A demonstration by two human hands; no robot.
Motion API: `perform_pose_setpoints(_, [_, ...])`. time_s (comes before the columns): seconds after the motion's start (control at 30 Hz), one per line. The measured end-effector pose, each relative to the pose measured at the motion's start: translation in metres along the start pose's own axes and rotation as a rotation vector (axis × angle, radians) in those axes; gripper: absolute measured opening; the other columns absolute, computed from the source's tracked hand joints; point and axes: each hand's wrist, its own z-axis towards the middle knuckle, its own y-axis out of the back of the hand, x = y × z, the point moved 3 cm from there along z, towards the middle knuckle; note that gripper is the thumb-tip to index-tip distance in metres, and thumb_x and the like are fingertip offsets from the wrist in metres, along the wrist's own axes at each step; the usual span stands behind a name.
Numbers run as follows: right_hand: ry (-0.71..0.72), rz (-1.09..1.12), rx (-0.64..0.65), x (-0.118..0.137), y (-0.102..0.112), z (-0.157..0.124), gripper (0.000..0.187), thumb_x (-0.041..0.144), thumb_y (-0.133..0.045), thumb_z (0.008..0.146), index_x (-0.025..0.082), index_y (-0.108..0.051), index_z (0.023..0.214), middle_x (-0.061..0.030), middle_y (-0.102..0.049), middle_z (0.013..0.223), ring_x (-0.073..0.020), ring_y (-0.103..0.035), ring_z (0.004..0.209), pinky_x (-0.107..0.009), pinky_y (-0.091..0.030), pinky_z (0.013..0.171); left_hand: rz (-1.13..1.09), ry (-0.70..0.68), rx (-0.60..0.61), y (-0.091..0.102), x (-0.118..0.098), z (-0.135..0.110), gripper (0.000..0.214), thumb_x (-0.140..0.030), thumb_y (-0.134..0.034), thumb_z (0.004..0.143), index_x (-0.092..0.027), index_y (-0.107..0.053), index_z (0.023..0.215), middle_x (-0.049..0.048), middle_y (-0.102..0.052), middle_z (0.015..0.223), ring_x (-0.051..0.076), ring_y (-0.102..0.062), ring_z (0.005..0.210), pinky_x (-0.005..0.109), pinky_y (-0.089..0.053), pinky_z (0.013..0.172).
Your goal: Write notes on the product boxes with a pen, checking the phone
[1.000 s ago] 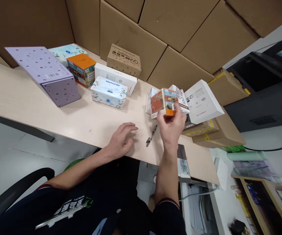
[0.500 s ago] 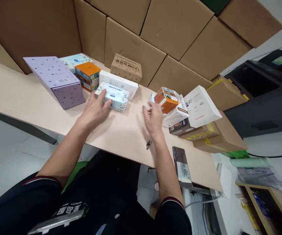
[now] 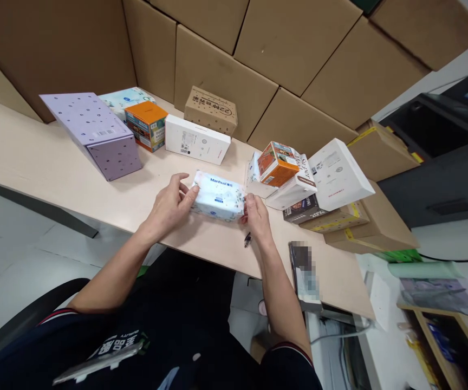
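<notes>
A light-blue tissue pack marked "Manhua" is held between my two hands over the front part of the table. My left hand grips its left end, thumb on the top edge. On its right end are the fingers of my right hand, closed on the corner. Just below the right hand lies a small dark object, too small to name. Behind the pack stands a white box with printed codes.
On the left are a lilac box, an orange box and another tissue pack. A brown carton stands behind. At right, an orange box and a white box sit among stacked boxes. Large cardboard boxes wall the back.
The tissue pack has come away from the white box, moving right and toward me. My right hand has left the right-hand boxes and taken hold of the pack's right end.
</notes>
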Motion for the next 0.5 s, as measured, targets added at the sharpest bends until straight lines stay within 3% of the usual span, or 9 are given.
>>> perform_pose_setpoints(0.13, [-0.047,-0.02,0.086,-0.006,0.006,-0.013,0.068,0.072,-0.055,0.09,0.019,-0.06,0.132,0.0021,-0.06,0.077,-0.0147,-0.056,0.059,-0.027,-0.047,0.051,0.15,-0.084,0.098,-0.014,-0.01,-0.002,0.058,-0.057,-0.032,0.104,-0.018,-0.059,0.137,0.015,-0.068,0.111,0.034,-0.067,0.102,0.052,-0.054,0.092])
perform_pose_setpoints(0.23, [0.072,-0.072,0.064,-0.002,0.008,-0.015,0.065,0.064,-0.055,0.094,0.02,-0.056,0.142,-0.0006,-0.063,0.085,-0.0163,-0.057,0.069,-0.03,-0.052,0.062,0.084,-0.136,0.063,-0.023,-0.011,-0.007,0.051,-0.049,-0.038,0.103,-0.018,-0.057,0.139,0.0146,-0.068,0.115,0.031,-0.067,0.103,0.05,-0.056,0.092])
perform_pose_setpoints(0.37, [0.239,-0.158,-0.06,0.001,0.013,-0.019,0.059,0.056,-0.063,0.091,0.022,-0.058,0.139,-0.0082,-0.069,0.112,-0.0219,-0.062,0.097,-0.038,-0.052,0.088,-0.229,-0.25,-0.056,-0.033,-0.005,-0.015,0.048,-0.026,-0.05,0.094,-0.02,-0.047,0.141,0.0136,-0.06,0.141,0.026,-0.063,0.125,0.047,-0.053,0.107])
perform_pose_setpoints(0.43, [0.219,-0.12,-0.085,0.0,0.014,-0.022,0.056,0.059,-0.066,0.089,0.021,-0.061,0.13,-0.0107,-0.069,0.12,-0.0238,-0.063,0.106,-0.04,-0.051,0.094,-0.312,-0.259,-0.086,-0.037,-0.001,-0.018,0.047,-0.018,-0.051,0.088,-0.02,-0.048,0.136,0.0135,-0.059,0.144,0.026,-0.058,0.134,0.049,-0.049,0.113])
perform_pose_setpoints(0.5, [0.178,-0.066,-0.101,-0.001,0.015,-0.024,0.052,0.063,-0.063,0.09,0.021,-0.063,0.122,-0.0098,-0.071,0.114,-0.0233,-0.065,0.103,-0.038,-0.051,0.091,-0.303,-0.231,-0.081,-0.039,0.003,-0.02,0.05,-0.016,-0.05,0.085,-0.021,-0.047,0.135,0.0135,-0.058,0.146,0.027,-0.057,0.135,0.052,-0.048,0.114])
